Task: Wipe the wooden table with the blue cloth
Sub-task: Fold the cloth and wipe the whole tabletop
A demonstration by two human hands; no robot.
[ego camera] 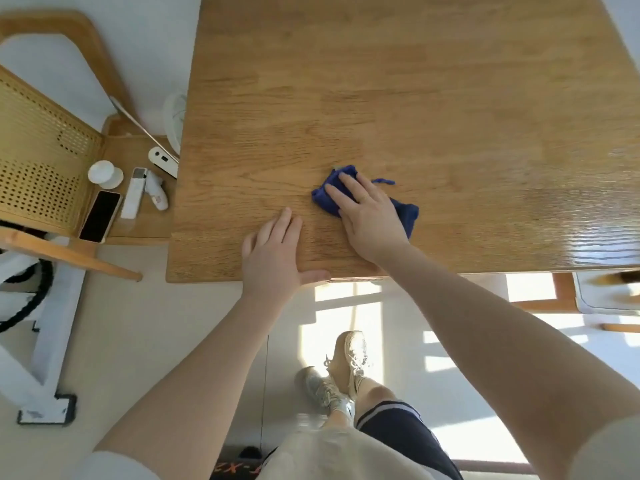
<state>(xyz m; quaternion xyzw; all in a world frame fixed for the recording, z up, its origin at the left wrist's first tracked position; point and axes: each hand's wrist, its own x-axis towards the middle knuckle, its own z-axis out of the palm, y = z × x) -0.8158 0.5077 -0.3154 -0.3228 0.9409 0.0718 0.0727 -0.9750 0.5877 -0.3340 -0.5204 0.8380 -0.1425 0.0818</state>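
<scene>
The right hand [367, 216] lies flat with straight fingers on the bunched blue cloth [405, 213] near the front edge of the wooden surface [381, 81] to press it down, while the open left hand [273, 251] braces beside it

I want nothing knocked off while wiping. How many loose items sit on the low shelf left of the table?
5: a white round bottle, a dark phone, a white remote, a small white gadget beside it, and a white device nearest the wooden table. More may be hidden.
</scene>
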